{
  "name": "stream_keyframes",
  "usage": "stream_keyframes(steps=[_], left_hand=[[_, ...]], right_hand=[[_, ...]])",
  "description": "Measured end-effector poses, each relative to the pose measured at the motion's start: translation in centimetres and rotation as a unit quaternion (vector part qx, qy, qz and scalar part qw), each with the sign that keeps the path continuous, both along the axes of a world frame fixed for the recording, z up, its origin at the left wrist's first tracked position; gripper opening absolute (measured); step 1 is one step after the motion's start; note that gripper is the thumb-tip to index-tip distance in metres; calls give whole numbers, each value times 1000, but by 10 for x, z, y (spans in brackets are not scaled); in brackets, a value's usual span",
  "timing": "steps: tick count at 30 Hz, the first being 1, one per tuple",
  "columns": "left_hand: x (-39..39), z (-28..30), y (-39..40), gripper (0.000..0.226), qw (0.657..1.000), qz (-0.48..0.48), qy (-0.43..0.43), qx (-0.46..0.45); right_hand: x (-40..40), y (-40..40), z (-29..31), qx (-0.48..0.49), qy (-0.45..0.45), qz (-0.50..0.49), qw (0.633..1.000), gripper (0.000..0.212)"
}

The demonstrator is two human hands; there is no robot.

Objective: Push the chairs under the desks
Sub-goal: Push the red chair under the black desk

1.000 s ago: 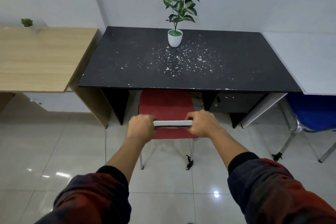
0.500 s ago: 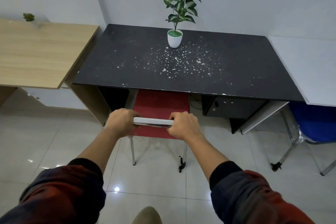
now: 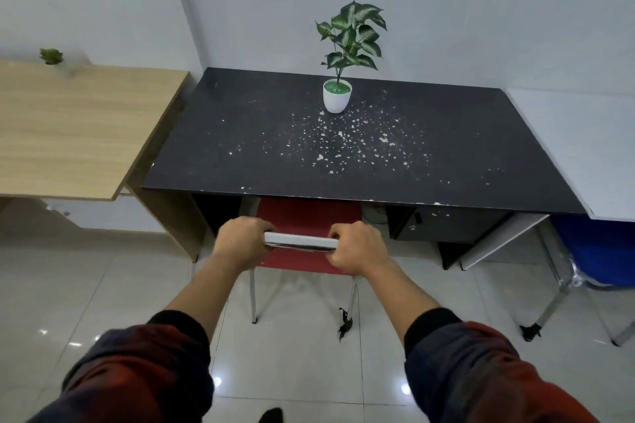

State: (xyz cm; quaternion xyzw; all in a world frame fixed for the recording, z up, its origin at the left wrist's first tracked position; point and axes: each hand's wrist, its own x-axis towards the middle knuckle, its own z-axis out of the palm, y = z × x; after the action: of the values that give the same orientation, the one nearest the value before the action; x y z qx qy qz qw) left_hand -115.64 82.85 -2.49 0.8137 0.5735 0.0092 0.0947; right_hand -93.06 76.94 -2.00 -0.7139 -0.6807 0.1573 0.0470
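Note:
A red chair (image 3: pixel 305 216) with chrome legs stands partly under the black desk (image 3: pixel 343 154), its seat front hidden beneath the desktop. My left hand (image 3: pixel 242 239) grips the left end of the chair's chrome top bar (image 3: pixel 300 241). My right hand (image 3: pixel 357 249) grips the bar's right end. Both arms reach forward in dark red sleeves. A blue chair (image 3: pixel 598 251) sits under the white desk (image 3: pixel 584 148) at the right.
A potted plant (image 3: pixel 338 98) stands at the back of the black desk amid white flecks. A wooden desk (image 3: pixel 75 127) with a small plant (image 3: pixel 51 57) is on the left. A drawer unit (image 3: pixel 446 223) hangs under the black desk's right side. Glossy tiled floor lies below.
The red chair has slid farther under the black desk, with both hands still gripping its top bar. The view has moved closer to the desk.

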Motion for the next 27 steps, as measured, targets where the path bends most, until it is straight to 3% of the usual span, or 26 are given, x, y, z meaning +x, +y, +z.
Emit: stream_keyframes(steps=[13, 20, 27], left_hand=[[8, -9, 11, 31, 997, -63, -15, -43], [4, -3, 15, 33, 994, -87, 5, -70], [-6, -3, 33, 28, 993, -85, 5, -85]], right_hand=[[-3, 0, 12, -57, -27, -87, 994, 29], [-5, 1, 11, -55, -38, -95, 993, 38], [-8, 12, 8, -35, -18, -57, 998, 33]])
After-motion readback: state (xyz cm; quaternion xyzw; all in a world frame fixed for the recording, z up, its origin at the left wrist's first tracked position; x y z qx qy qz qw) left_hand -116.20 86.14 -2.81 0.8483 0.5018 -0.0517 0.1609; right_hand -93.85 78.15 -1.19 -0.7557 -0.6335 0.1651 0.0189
